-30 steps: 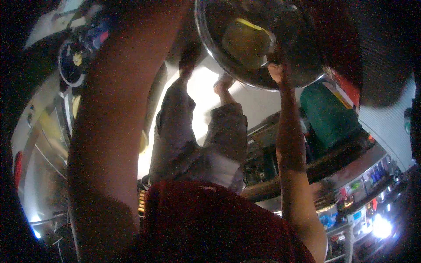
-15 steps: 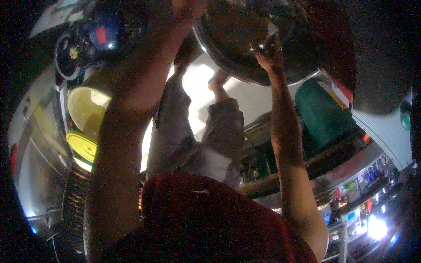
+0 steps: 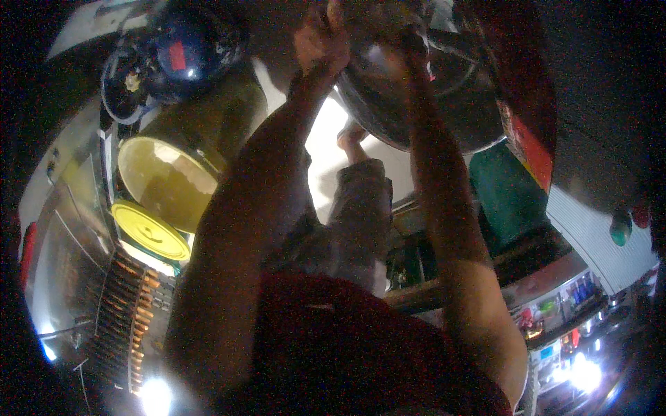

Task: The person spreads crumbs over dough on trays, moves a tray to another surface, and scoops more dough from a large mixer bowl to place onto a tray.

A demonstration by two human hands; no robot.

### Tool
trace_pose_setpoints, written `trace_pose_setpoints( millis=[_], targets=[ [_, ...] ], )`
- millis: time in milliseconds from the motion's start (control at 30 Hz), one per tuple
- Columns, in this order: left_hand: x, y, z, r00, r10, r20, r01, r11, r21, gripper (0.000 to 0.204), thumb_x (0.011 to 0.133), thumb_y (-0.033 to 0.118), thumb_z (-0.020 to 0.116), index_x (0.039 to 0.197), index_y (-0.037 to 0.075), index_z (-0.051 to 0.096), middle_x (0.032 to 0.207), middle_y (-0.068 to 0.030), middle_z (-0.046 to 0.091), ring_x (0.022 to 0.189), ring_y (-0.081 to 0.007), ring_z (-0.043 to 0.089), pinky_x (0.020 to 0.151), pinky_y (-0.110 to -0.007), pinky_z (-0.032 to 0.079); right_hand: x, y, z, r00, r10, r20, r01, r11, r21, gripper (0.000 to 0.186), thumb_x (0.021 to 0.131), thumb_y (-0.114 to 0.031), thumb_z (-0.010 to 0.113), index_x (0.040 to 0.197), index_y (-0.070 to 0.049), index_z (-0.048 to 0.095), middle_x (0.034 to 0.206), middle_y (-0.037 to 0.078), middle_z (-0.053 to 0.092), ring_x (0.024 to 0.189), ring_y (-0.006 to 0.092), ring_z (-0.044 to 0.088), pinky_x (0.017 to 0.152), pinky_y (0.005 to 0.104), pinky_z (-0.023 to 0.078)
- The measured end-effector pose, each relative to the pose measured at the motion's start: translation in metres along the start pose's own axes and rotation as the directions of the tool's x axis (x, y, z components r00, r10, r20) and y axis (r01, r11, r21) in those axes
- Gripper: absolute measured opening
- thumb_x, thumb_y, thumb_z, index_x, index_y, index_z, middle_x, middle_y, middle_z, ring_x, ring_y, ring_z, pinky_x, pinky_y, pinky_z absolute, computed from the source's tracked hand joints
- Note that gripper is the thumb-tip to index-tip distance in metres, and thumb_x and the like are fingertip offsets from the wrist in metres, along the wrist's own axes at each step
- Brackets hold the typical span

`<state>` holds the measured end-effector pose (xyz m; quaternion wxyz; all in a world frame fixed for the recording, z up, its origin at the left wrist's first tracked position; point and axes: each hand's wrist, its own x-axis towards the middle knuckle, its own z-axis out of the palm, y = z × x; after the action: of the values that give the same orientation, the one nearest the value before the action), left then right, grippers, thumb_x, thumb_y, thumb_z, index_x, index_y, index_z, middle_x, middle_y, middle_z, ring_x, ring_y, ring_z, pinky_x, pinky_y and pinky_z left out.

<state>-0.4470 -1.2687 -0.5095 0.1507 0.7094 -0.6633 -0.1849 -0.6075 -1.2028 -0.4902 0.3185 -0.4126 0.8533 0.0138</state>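
You are gripping the metal bowl [image 3: 423,90] at the top centre of the frame, left hand [image 3: 320,43] and right hand [image 3: 388,59] both closed on its near rim, so be keeping it level above your knees [image 3: 361,208].

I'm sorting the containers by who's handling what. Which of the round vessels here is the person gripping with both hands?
The large metal bowl at the top, held by the left hand and right hand. The yellow bucket and blue cylinder sit untouched to the left.

The steel bowl [image 3: 423,83] is now raised higher and, seemingly, gripped by both hands, left hand [image 3: 320,41] newly at its rim.
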Motion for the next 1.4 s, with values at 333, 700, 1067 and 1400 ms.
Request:
trace_pose_setpoints(
  millis=[333,700,1067,1400],
  targets=[
    [0.0,-0.005,-0.003,0.942,0.332,0.035,-0.333,0.923,0.194,0.062,0.103,0.049,0.053,0.147,0.005,0.047,0.134,-0.0232,0.056,0.106,-0.047,0.061,0.09,-0.053,0.051,0.049,0.007,0.027,0.967,-0.183,-0.175,0.209,0.968,0.142,0.038,0.098,-0.023,0.065,0.128,-0.002,0.059,0.126,0.019,0.067,0.11,0.0294,0.067,0.089,0.0384,0.054],
    [0.013,0.027,-0.04,0.984,0.008,0.177,0.03,0.976,-0.214,0.058,0.104,0.048,0.051,0.141,0.003,0.052,0.127,-0.0244,0.061,0.105,-0.0451,0.062,0.09,-0.051,0.05,-0.003,0.119,0.092,0.879,-0.124,-0.46,0.352,0.82,0.451,0.031,0.099,-0.016,0.063,0.126,-0.003,0.062,0.123,0.018,0.069,0.107,0.0269,0.068,0.085,0.0363,0.055],
    [0.019,0.045,-0.043,0.982,0.065,0.177,-0.002,0.943,-0.334,0.056,0.106,0.047,0.045,0.133,-0.001,0.057,0.123,-0.0252,0.065,0.103,-0.0413,0.064,0.09,-0.047,0.05,-0.042,0.181,0.069,0.931,-0.292,-0.217,0.318,0.944,0.093,0.038,0.095,-0.018,0.064,0.133,-0.01,0.061,0.129,0.012,0.064,0.11,0.0267,0.065,0.084,0.0369,0.056],
    [0.022,0.023,-0.033,0.982,0.165,0.097,-0.148,0.977,-0.156,0.043,0.103,0.04,0.05,0.112,0.0,0.063,0.103,-0.0287,0.067,0.098,-0.048,0.064,0.081,-0.053,0.05,-0.072,0.081,0.052,0.946,-0.088,-0.311,0.179,0.943,0.279,0.049,0.09,-0.021,0.066,0.137,-0.009,0.058,0.13,0.015,0.062,0.108,0.0308,0.065,0.083,0.0408,0.056]
  ],
)
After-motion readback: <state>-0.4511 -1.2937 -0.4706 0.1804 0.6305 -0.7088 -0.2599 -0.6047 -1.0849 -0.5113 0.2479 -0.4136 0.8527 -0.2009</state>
